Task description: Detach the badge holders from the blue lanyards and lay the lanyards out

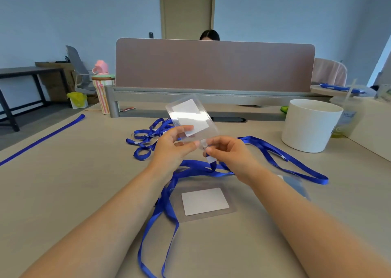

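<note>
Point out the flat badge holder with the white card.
The flat badge holder lies on the desk, mid-view in the head camera, between the forearms, a blue lanyard along its left edge.

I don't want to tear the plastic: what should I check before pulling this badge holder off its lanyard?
1. Left hand grips the badge holder: ok.
2. Right hand pinches the clip: ok.
3. Clip opened and out of the holder's slot: cannot tell, fingers cover it.
4. Held lanyard free of other straps: not ok, straps overlap beneath the hands.
5. Bare desk beside the straight lanyard for laying out: ok.
</note>
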`<state>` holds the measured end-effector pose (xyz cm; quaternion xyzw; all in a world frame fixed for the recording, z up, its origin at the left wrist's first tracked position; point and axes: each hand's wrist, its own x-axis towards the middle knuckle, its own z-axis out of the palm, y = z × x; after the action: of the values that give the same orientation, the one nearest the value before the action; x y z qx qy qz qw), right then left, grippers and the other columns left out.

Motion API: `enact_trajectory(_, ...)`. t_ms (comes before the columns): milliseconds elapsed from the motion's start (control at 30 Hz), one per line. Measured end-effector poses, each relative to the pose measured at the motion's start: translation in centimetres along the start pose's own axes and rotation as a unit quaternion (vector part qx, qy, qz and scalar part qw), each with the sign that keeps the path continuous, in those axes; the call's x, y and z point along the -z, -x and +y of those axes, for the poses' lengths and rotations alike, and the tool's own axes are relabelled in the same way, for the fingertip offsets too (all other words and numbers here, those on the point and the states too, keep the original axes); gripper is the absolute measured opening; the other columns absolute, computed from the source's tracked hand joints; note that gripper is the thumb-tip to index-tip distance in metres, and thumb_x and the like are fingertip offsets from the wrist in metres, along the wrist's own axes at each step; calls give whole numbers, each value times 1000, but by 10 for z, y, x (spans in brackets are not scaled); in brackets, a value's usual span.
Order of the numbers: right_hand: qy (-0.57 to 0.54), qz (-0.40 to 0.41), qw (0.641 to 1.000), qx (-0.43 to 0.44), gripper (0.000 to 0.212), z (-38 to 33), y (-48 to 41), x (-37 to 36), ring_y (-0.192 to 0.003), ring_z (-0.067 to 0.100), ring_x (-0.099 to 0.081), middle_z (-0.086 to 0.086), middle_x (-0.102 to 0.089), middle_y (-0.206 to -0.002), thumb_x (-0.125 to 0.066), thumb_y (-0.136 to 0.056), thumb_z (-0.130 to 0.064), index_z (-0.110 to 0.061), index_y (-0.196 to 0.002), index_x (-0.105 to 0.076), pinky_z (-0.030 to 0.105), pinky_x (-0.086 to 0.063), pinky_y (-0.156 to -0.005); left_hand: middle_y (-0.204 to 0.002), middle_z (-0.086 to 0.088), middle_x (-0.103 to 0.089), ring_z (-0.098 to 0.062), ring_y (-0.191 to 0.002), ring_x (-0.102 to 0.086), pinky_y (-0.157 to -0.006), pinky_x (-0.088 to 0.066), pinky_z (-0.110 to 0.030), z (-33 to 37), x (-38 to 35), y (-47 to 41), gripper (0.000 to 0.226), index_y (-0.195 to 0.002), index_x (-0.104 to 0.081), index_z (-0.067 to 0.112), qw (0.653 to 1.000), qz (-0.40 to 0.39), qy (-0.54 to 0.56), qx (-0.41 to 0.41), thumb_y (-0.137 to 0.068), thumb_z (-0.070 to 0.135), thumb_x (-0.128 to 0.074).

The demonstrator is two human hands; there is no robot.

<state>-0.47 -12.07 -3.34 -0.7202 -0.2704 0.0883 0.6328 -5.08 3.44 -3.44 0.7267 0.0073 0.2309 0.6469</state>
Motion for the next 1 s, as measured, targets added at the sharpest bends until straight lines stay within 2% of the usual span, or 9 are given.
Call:
enact_trajectory(100, -1, 8, 1000, -5, 18, -2, 0, 1, -65, 1, -63, 3, -66, -75, -53, -91, -5, -17, -87, -65, 11, -50, -64, -105, 3, -63, -9, -93, -63, -76, -51, -19, 2, -1, 2, 36, -97, -58, 37, 999, 22, -19, -26, -77, 10, -72)
enact_trajectory(200, -28, 4, 999, -26, 20, -5, 0, 3, -61, 7, -60, 3, -62, -74, -52, -92, -6, -17, -82, -65, 21, -51, -70, -99, 6, -64, -8, -89, -65, -76, -51, -19, 4, -2, 3, 35, -95, -59, 35, 999, 34, -6, -34, -76, 10, -73)
enact_trajectory(333, 10, 1, 1000, -2, 16, -8, 2, 6, -49, -1, -49, -4, -59, -68, -51, -92, -6, -13, -84, -63, 15, -44, -57, -93, 9, -63, -5, -85, -63, -73, -52, -17, 0, -6, 5, 31, -96, -61, 29, 998, 32, 44, -10, -76, 8, -72)
enact_trajectory(500, 66, 19, 997, 29, 11, -7, 4, 8, -53, -2, -50, -18, -59, -57, -56, -91, -15, -18, -86, -65, 12, -44, -58, -90, 4, -59, -11, -87, -57, -71, -45, -23, -4, -12, 7, 21, -98, -63, 25, 996, 7, 59, 69, -80, 18, -70)
enact_trajectory(600, 98, 30, 994, 29, 9, -3, 3, 5, -62, 3, -51, -11, -63, -73, -59, -89, -19, -16, -89, -67, 15, -46, -63, -93, 7, -64, -6, -92, -57, -71, -42, -22, -3, -15, 9, 7, -88, -64, 25, 995, -14, 31, 91, -82, 21, -67)
enact_trajectory(700, 97, 43, 994, 32, 10, -1, 2, 3, -73, 5, -60, -2, -67, -88, -58, -89, -13, -10, -91, -67, 16, -51, -72, -92, 7, -64, -8, -96, -57, -77, -42, -25, -4, -16, 10, 5, -82, -64, 26, 996, -5, 18, 90, -83, 22, -66)
enact_trajectory(833, 41, 51, 997, 29, 11, -4, 4, 2, -50, 3, -54, 1, -67, -73, -53, -90, -3, -6, -86, -63, 13, -48, -54, -90, 7, -58, -14, -96, -54, -76, -45, -24, -5, -15, 10, 15, -87, -65, 31, 997, -4, 51, 62, -80, 18, -69)
enact_trajectory(933, 62, 63, 996, 28, 11, -4, 3, 2, -51, 3, -48, 0, -65, -69, -55, -89, -6, -7, -87, -65, 12, -43, -52, -95, 12, -58, -7, -95, -55, -76, -46, -18, -3, -15, 13, 23, -91, -64, 35, 999, -20, 14, 31, -82, 14, -67)
enact_trajectory(1000, 63, 69, 995, 30, 11, -4, 4, 2, -49, -1, -51, 0, -64, -68, -55, -89, -6, -8, -86, -65, 7, -41, -50, -100, 8, -62, -9, -95, -58, -75, -47, -16, -2, -15, 14, 24, -94, -65, 35, 999, -27, -7, 15, -83, 14, -66)
